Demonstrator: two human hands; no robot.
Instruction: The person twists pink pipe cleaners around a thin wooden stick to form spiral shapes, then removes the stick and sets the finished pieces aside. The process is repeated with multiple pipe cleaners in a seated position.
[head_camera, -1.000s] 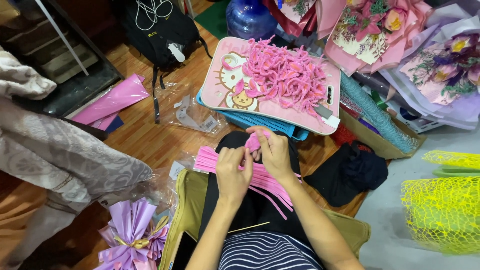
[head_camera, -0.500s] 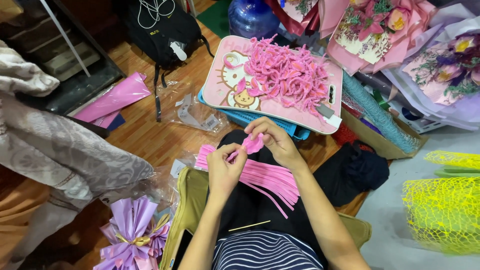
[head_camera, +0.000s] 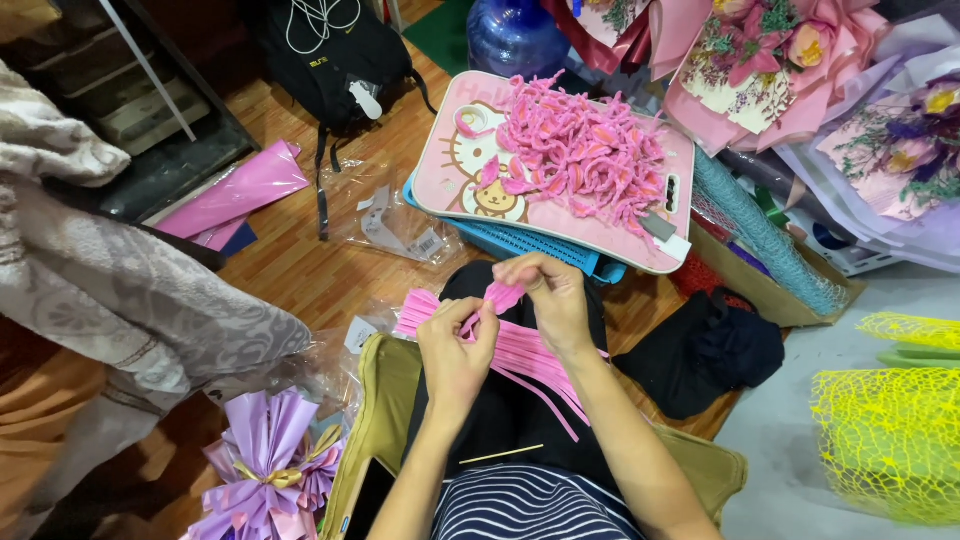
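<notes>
Both my hands meet over my lap on one pink pipe cleaner (head_camera: 497, 297). My right hand (head_camera: 548, 297) pinches its folded, bunched upper end. My left hand (head_camera: 455, 345) holds the free tail lower down, fingers curled round it. Under them a bundle of straight pink pipe cleaners (head_camera: 520, 355) lies across my black trousers. Ahead of my knees a pink cartoon-cat tray (head_camera: 455, 185) carries a heap of bent pink pipe-cleaner pieces (head_camera: 585, 155). A thin wooden stick (head_camera: 515, 454) rests on my lap.
A black backpack (head_camera: 335, 65) and pink paper sheets (head_camera: 245, 190) lie on the wooden floor at left. Wrapped bouquets (head_camera: 770, 70) crowd the right back. Yellow mesh (head_camera: 885, 440) sits at right, a purple bow (head_camera: 265, 465) at lower left, a blue water jug (head_camera: 515, 35) behind the tray.
My left hand has slid down and left along the pipe cleaner, drawing its tail out. My right hand keeps its pinch on the folded end and has barely shifted.
</notes>
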